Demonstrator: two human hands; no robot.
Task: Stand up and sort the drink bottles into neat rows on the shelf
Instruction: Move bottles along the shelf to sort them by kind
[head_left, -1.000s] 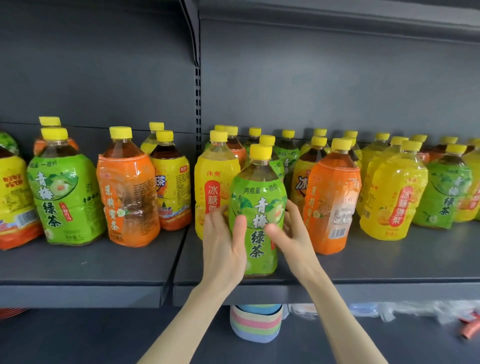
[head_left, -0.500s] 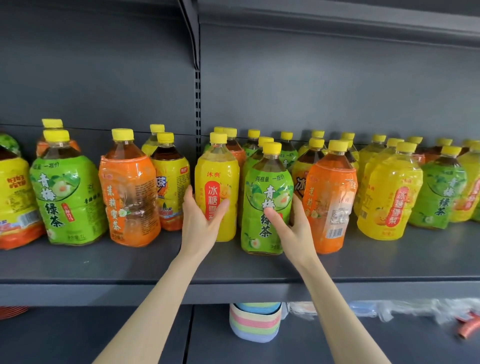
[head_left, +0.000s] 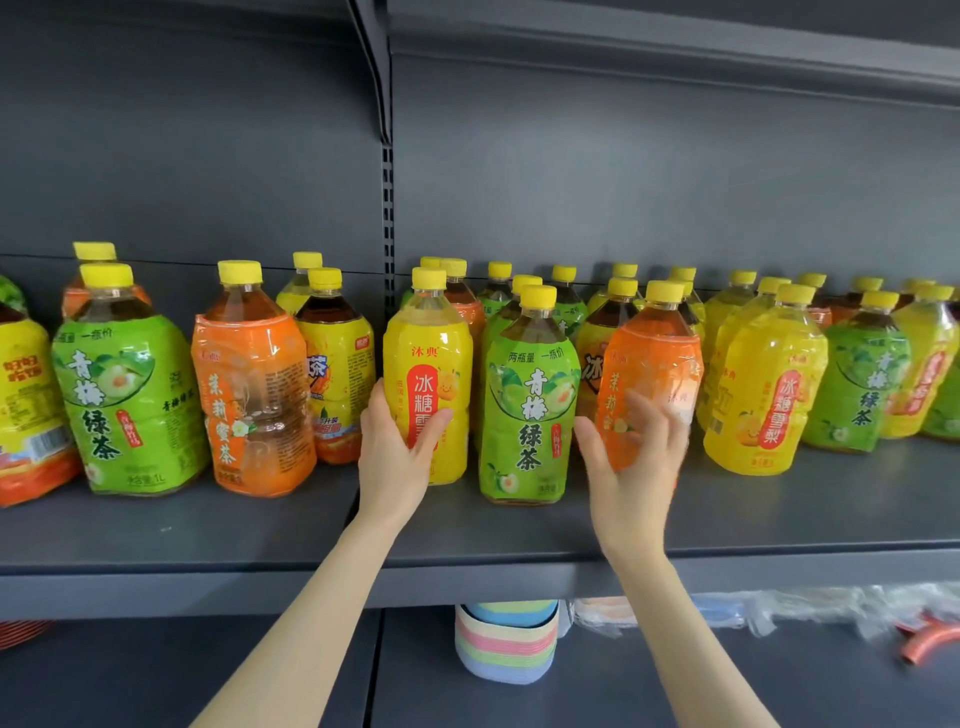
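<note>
The person is showing two bare arms, uncovered from the hands down to where the view's lower edge is cutting them off. The left forearm (head_left: 317, 623) and the right forearm (head_left: 685, 649) are both looking slim and smooth, narrowing gently toward bare wrists. The left hand (head_left: 392, 462) is appearing sharp, with long, slender fingers and a rounded thumb tip. The right hand (head_left: 631, 475) is appearing blurred, its fingers (head_left: 660, 428) smearing into soft streaks, so knuckle and nail detail there is proving unreadable. Each arm is widening steadily from wrist toward elbow, and the elbows themselves are falling outside the view.
</note>
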